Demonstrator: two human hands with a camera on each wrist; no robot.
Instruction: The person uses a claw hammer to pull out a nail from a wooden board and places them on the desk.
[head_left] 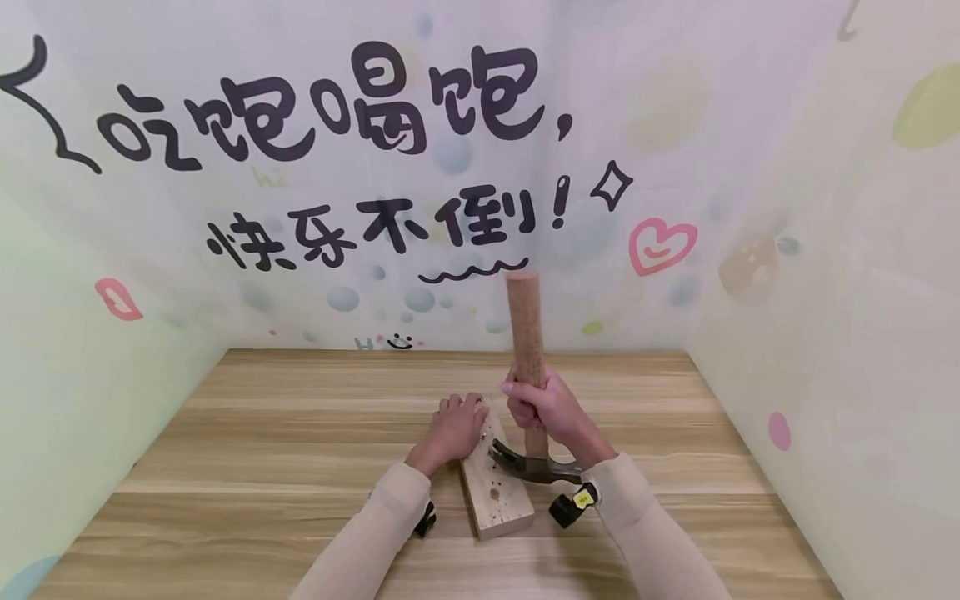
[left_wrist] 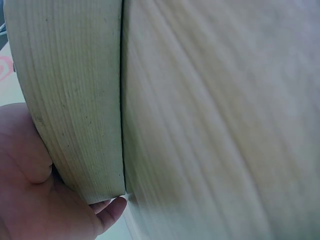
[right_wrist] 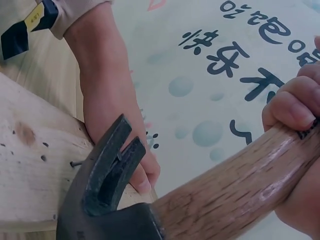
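A pale wooden block [head_left: 513, 515] lies lengthwise on the table, its top marked with small holes and a knot. My left hand [head_left: 456, 427] grips its far end; in the left wrist view the fingers [left_wrist: 112, 215] wrap round that end. My right hand [head_left: 546, 406] holds a claw hammer by its wooden handle [head_left: 523, 317], the handle upright and the dark head [head_left: 537, 469] low beside the block. The claw [right_wrist: 102, 167] points over the block toward my left hand. Near the claw, a nail [right_wrist: 76, 163] sticks out of the wood. Whether the claw touches it I cannot tell.
The wood-grain table [head_left: 300, 417] is bounded by a printed back wall [head_left: 322, 317] and plain side walls [head_left: 810, 333]. A black wrist camera with a yellow label [head_left: 582, 499] sits at the right sleeve, close to the hammer head.
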